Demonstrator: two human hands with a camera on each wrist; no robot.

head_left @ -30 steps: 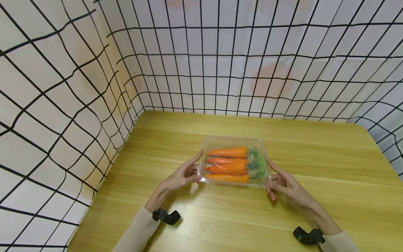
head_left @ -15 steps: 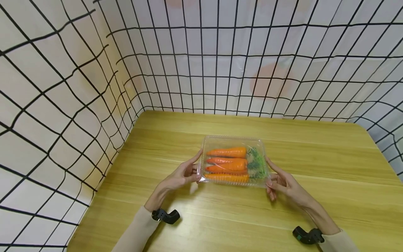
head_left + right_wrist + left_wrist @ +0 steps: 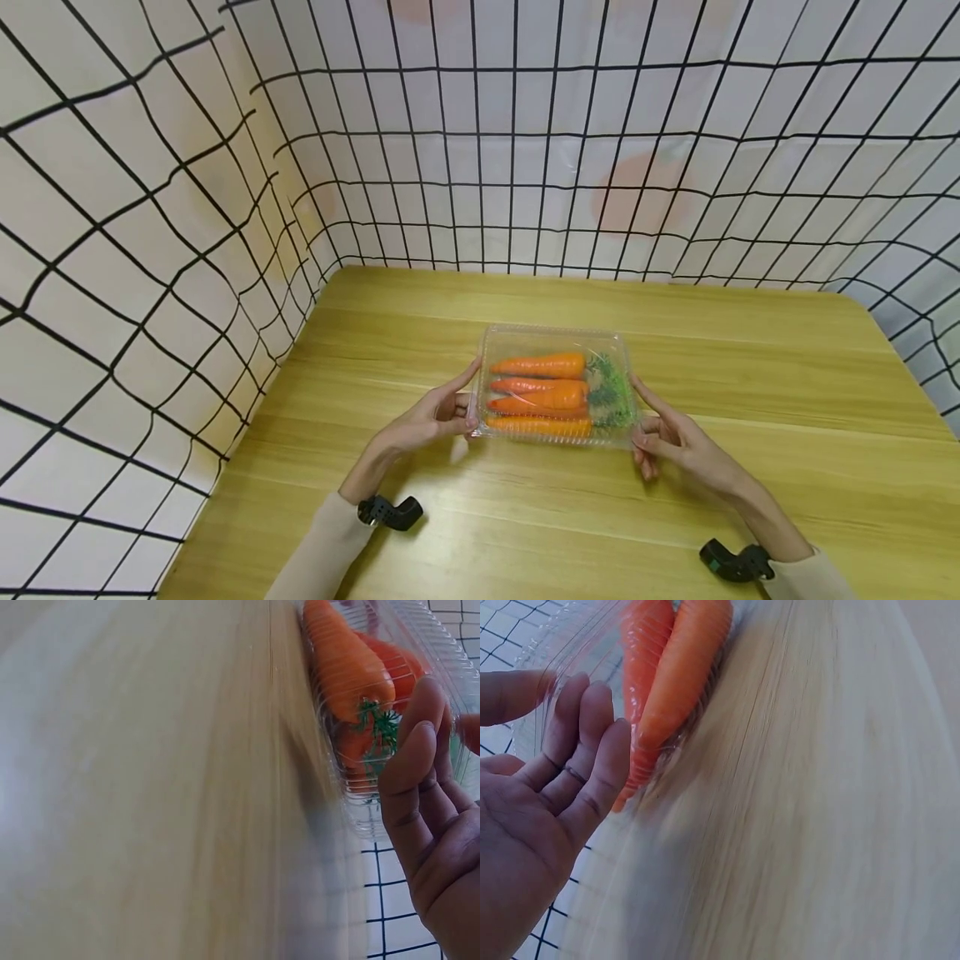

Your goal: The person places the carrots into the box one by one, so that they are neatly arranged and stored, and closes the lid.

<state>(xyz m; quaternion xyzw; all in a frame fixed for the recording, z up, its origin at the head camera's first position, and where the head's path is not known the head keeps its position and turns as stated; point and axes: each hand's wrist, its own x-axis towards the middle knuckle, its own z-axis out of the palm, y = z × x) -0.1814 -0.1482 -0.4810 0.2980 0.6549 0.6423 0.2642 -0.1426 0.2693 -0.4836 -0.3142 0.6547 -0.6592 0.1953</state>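
A clear plastic clamshell box (image 3: 553,336) lies near the middle of the table in the head view, with its lid down. Inside are several orange carrots (image 3: 536,396), green leafy tops (image 3: 615,392) toward the right. My left hand (image 3: 427,421) holds the box's left end, thumb at the near corner and index finger along the side. At the opposite end, my right hand (image 3: 690,446) pinches the near right corner between thumb and fingers. In the left wrist view, the carrots (image 3: 682,667) show through ribbed plastic beyond the fingertips. Green sprigs (image 3: 379,724) appear in the right wrist view.
The wooden table (image 3: 525,517) extends around the box. Black netting (image 3: 517,133) over white sheeting borders its back and sides. Each wrist wears a black camera mount, such as the left mount (image 3: 393,512).
The head view has shifted very slightly. Both hands keep their hold on the clamshell box, which stays in nearly the same place.
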